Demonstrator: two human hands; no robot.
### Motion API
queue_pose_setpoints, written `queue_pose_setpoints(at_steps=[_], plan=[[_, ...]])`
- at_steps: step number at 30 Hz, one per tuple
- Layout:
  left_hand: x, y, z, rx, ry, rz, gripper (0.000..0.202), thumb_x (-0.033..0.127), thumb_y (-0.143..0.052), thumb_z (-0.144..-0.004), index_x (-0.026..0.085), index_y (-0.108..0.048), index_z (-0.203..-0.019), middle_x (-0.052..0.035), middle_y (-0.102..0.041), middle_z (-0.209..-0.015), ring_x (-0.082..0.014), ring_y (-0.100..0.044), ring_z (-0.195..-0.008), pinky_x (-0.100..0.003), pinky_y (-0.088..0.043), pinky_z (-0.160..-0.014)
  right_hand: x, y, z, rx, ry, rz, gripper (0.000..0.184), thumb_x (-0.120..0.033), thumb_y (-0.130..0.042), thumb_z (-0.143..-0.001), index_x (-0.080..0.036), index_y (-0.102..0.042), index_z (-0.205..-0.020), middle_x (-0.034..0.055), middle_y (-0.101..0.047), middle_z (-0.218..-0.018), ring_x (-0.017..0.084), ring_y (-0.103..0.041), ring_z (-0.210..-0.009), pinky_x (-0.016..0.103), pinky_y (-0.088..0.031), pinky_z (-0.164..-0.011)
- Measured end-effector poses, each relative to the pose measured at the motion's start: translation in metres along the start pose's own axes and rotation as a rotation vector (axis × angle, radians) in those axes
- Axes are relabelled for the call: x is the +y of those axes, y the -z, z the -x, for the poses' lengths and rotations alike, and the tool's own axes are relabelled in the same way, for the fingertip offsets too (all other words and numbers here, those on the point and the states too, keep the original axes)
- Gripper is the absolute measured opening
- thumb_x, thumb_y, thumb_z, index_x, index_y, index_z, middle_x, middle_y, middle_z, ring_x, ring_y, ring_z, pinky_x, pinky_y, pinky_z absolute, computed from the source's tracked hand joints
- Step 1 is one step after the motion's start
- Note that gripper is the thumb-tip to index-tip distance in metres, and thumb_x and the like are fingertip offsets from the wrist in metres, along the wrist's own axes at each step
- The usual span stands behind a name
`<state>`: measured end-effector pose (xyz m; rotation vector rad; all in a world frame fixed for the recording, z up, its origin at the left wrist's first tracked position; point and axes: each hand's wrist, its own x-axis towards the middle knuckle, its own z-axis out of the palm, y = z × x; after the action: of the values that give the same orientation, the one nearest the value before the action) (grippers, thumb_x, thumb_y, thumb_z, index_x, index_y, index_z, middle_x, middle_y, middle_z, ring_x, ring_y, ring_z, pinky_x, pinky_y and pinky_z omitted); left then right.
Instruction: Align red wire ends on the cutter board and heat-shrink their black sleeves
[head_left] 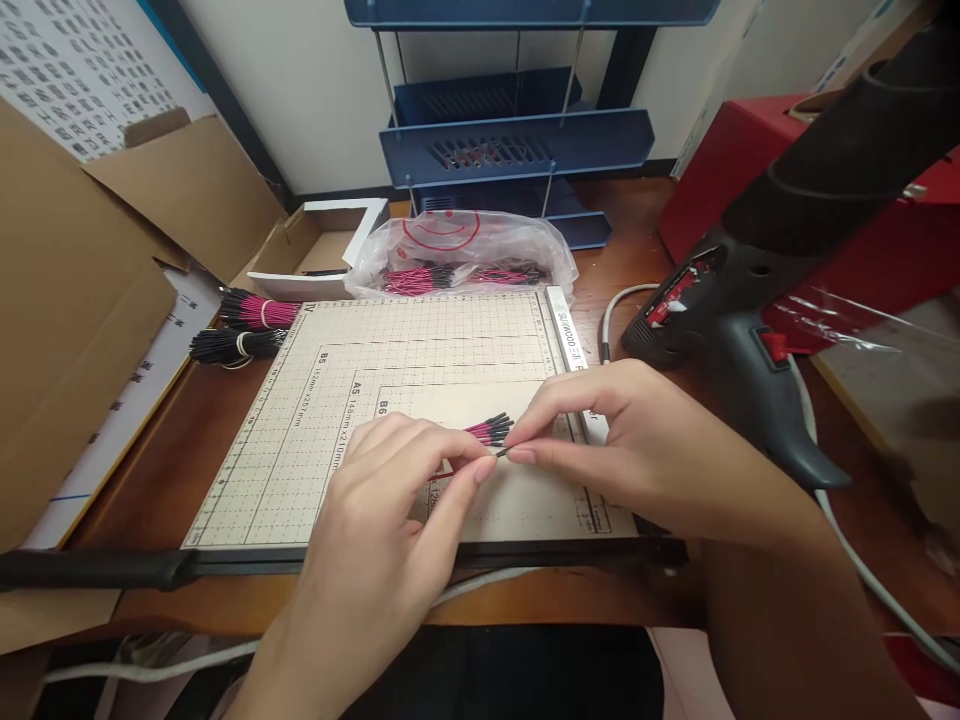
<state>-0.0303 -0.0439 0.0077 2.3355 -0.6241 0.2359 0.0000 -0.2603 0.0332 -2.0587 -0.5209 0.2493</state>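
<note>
Over a cream paper trimmer board, my two hands meet at a thin red wire with a black end. My left hand pinches it between thumb and forefinger; its other fingers curl above the board. With thumb and forefinger, my right hand grips the short black end from the right. The fingertips almost touch, hiding part of the wire. Just behind them lies a small bunch of magenta wires with black ends, partly covered by my left hand.
A black heat gun stands at right before a red box. Tied magenta wires and black wires lie left. Behind are a plastic bag of wires, a white box and a blue rack. The trimmer handle juts left.
</note>
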Motion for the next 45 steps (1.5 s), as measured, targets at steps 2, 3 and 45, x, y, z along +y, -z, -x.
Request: queue_pose_setpoints(at_steps=[2, 3, 45], plan=[[-0.004, -0.002, 0.000, 0.000, -0.028, -0.050, 0.009, 0.020, -0.059, -0.099, 0.024, -0.066, -0.096, -0.0007, -0.072, -0.092, -0.0198, -0.062, -0.088, -0.036, -0.044, -0.083, 0.001, 0.003, 0.000, 0.059, -0.017, 0.036, 0.014, -0.022, -0.067, -0.089, -0.025, -0.079, -0.083, -0.0023, -0.078, -0.083, 0.014, -0.070, -0.076, 0.024, -0.053, -0.069], [-0.006, -0.004, -0.001, 0.000, -0.049, -0.085, 0.009, 0.020, -0.059, -0.099, 0.024, -0.067, -0.097, -0.0011, -0.072, -0.093, -0.0202, -0.061, -0.088, -0.037, -0.043, -0.084, 0.002, 0.003, 0.000, 0.119, -0.032, 0.067, 0.014, -0.022, -0.066, -0.089, -0.024, -0.079, -0.082, -0.0022, -0.078, -0.081, 0.013, -0.069, -0.074, 0.024, -0.052, -0.066], [-0.020, 0.013, -0.024, -0.335, 0.061, -0.175, 0.019, 0.039, -0.060, -0.097, 0.027, -0.066, -0.111, -0.0008, -0.068, -0.113, -0.0247, -0.057, -0.107, -0.039, -0.042, -0.091, 0.028, -0.007, -0.006, 0.145, -0.106, 0.470, 0.018, -0.021, -0.057, -0.090, -0.027, -0.074, -0.088, -0.0028, -0.073, -0.091, 0.017, -0.062, -0.086, 0.036, -0.039, -0.085]])
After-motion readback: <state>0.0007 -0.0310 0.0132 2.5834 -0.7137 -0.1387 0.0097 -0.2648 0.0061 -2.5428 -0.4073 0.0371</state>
